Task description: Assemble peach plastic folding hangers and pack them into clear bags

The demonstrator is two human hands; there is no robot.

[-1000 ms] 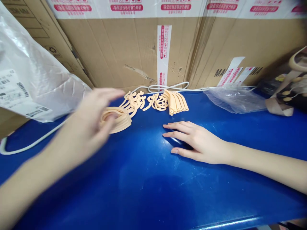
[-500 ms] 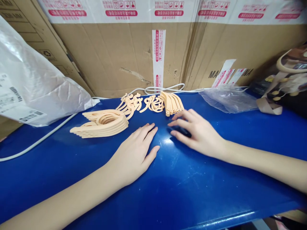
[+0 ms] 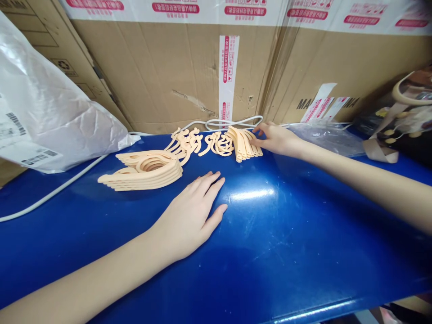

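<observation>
My left hand (image 3: 192, 211) lies flat on the blue table, fingers stretched out, with nothing in it. Beyond its fingertips, to the left, is a neat stack of beige curved plastic pieces (image 3: 148, 175), which look like hanger bodies. My right hand (image 3: 275, 140) reaches to the far side, thumb and fingers apart at the right edge of a row of beige curved plastic strips (image 3: 241, 146). Its fingertips seem to touch the outermost strips; a firm hold does not show. Between these two groups lie loose beige hook-shaped pieces (image 3: 184, 143) and a second cluster of hooks (image 3: 221, 144).
Large cardboard boxes (image 3: 162, 76) wall off the back of the blue table (image 3: 270, 252). A silvery parcel bag (image 3: 60, 108) stands left, a white cable (image 3: 60, 186) running beneath it. At right lie a clear plastic bag (image 3: 330, 139) and a dark bag with straps (image 3: 405, 121).
My right hand has moved away from me, up to the right edge of the strips. My left hand stays flat in place. The view has shifted slightly.
</observation>
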